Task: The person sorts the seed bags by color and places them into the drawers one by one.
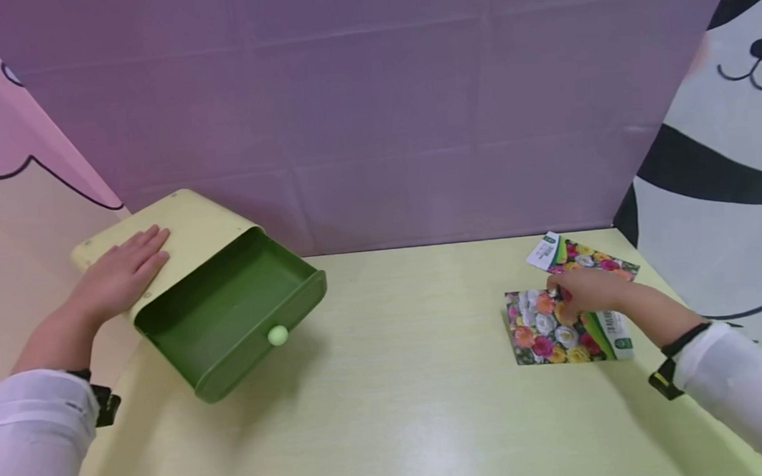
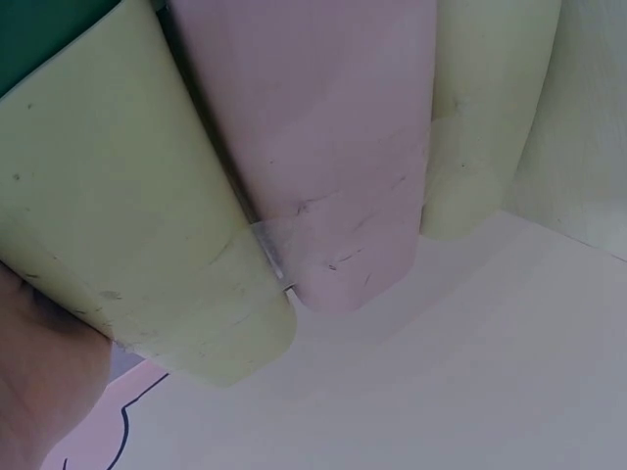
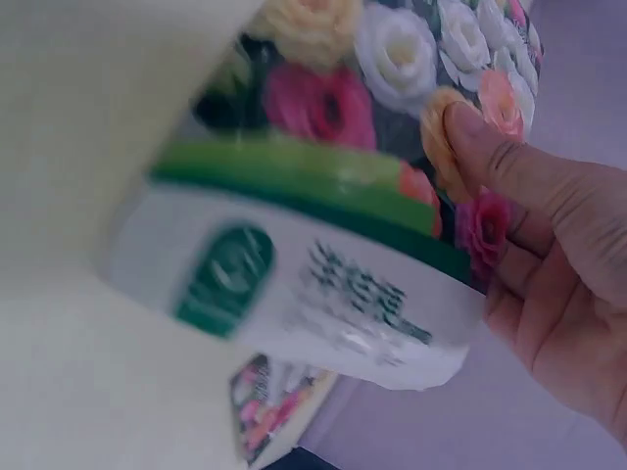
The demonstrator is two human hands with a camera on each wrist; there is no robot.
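The left hand (image 1: 120,273) lay flat, fingers straight and together, on the pale yellow top of a small drawer box (image 1: 180,227) that stood at the table's (image 1: 390,410) back left corner, turned at an angle to the table edges. Its dark green drawer (image 1: 230,318) was pulled out toward the middle of the table, with nothing visible inside it, and a pale green round knob (image 1: 277,335) sat on the drawer front. The left wrist view showed only the box's rounded yellow edge (image 2: 147,245) and the pink and cream panels behind it, close up and partly blurred.

Near the back right corner of the table lay two flat packets printed with roses. The right hand (image 1: 587,290) rested on the nearer flower packet (image 1: 554,329), which lay flat on the table with its white and green label strip toward the right edge. In the right wrist view the thumb (image 3: 490,157) pressed on the printed face of this packet (image 3: 323,176) with the fingers curled behind it, so the hand pinched the packet at its edge; the label text was too blurred to read. The second flower packet (image 1: 582,256) lay just behind the first, closer to the back edge, partly covered by the hand.

A purple backdrop (image 1: 374,109) stood along the back edge of the table, a pink cartoon panel (image 1: 5,107) at the left side and a black and white cartoon panel (image 1: 727,177) at the right.
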